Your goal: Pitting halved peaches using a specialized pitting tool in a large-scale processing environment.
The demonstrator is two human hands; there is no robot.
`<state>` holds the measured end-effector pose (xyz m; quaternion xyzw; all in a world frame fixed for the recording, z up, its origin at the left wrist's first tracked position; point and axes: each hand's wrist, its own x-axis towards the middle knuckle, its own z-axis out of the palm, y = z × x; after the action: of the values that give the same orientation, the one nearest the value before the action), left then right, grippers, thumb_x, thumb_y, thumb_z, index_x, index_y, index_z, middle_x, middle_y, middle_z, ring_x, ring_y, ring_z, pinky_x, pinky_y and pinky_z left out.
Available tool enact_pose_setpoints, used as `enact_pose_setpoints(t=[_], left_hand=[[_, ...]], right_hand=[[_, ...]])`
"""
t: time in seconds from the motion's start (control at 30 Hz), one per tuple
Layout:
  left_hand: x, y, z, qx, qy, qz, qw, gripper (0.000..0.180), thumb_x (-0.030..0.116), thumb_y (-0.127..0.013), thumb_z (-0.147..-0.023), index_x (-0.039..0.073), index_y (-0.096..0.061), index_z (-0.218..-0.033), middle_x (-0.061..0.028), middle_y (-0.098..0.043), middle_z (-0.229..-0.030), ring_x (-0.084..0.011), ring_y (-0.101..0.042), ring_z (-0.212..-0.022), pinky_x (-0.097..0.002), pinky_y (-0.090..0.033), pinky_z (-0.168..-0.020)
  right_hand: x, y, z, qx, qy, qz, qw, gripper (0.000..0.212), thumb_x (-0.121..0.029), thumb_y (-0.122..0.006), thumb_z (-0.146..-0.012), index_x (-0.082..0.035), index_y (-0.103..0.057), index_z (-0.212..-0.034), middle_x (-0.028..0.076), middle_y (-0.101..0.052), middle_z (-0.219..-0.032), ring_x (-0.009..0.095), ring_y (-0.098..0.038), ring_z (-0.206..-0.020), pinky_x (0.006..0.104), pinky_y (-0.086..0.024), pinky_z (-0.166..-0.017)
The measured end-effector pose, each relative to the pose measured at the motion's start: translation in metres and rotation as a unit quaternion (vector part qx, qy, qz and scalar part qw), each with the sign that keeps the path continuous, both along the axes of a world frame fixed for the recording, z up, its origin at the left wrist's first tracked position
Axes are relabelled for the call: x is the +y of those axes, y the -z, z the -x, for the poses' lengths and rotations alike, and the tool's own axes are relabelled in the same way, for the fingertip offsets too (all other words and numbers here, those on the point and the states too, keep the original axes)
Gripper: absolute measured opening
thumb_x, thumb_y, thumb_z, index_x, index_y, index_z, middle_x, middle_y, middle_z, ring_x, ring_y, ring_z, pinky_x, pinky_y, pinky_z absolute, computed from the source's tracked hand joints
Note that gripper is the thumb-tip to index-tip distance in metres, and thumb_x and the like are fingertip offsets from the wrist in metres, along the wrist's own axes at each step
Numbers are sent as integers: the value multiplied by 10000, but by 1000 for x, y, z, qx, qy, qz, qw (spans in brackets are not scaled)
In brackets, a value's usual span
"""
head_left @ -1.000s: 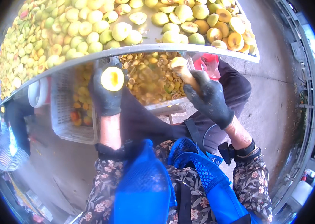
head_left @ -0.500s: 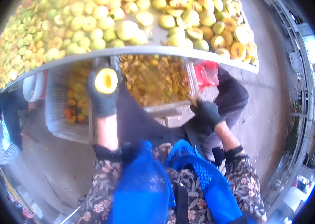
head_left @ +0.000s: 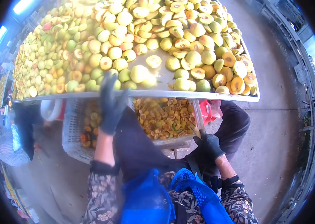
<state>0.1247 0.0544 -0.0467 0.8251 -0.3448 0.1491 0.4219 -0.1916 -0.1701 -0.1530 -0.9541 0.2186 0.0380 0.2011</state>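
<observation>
My left hand (head_left: 111, 108), in a dark glove, reaches up over the near edge of the metal table (head_left: 157, 94). Its fingers look stretched and apart, a bit blurred, and nothing shows in them. Close above lie yellow-green halved fruits (head_left: 139, 74) that look like peaches, many cut side up. Lower on the right, my gloved right hand (head_left: 210, 146) is closed around a small tool (head_left: 196, 131) with a narrow light-coloured end; its exact kind is unclear. That tip is beside the right rim of a crate (head_left: 198, 115) full of brownish-yellow cut fruit pieces (head_left: 165, 117).
A pale plastic crate (head_left: 71, 128) with orange and yellow fruit stands below my left forearm. A red plastic bag or container (head_left: 208, 111) is right of the middle crate. Further left are a white bucket (head_left: 50, 109) and another person in a striped hat (head_left: 10, 145).
The fruit half that lay in my left hand is gone from view, and that hand has moved up to the table edge. My right hand stays low with the tool. The view has tilted upward.
</observation>
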Motion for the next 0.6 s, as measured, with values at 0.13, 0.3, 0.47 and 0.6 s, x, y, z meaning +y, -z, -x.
enact_pose_setpoints(t=[0.13,0.3,0.47,0.6], left_hand=[[-40,29,-66,-58,166,-147,973,546,202,-676,-841,43,-497,-1331,-215,-566,-1234,-345,-504,-1211,-392,-395,-1015],[-50,-7,-53,189,167,-83,964,452,215,-609,-903,16,-523,-1299,-146,-610,-1186,-229,-588,-1102,-348,-482,-928],[-60,-39,42,277,141,148,939,376,152,-575,-888,-25,-545,-1219,-120,-622,-1141,-204,-610,-996,-308,-500,-859],[-28,-8,69,44,-11,-41,998,520,145,-780,-748,-9,-534,-1180,-137,-631,-1061,-233,-612,-937,-339,-498,-814]], right_hand=[[4,-6,-2,-26,7,-22,999,317,-334,-617,-885,-107,-564,-1101,147,-627,-626,355,-640,-596,466,-490,-541],[6,-10,0,-70,17,-55,996,327,-287,-633,-877,-87,-562,-1125,168,-622,-642,363,-642,-614,462,-492,-552],[11,-64,-24,-233,64,-300,923,291,-150,-678,-852,-31,-588,-1102,52,-584,-639,140,-587,-567,337,-465,-512],[42,-121,-74,-339,74,-401,848,260,-181,-672,-864,-27,-556,-1039,108,-531,-707,158,-512,-626,347,-446,-589]])
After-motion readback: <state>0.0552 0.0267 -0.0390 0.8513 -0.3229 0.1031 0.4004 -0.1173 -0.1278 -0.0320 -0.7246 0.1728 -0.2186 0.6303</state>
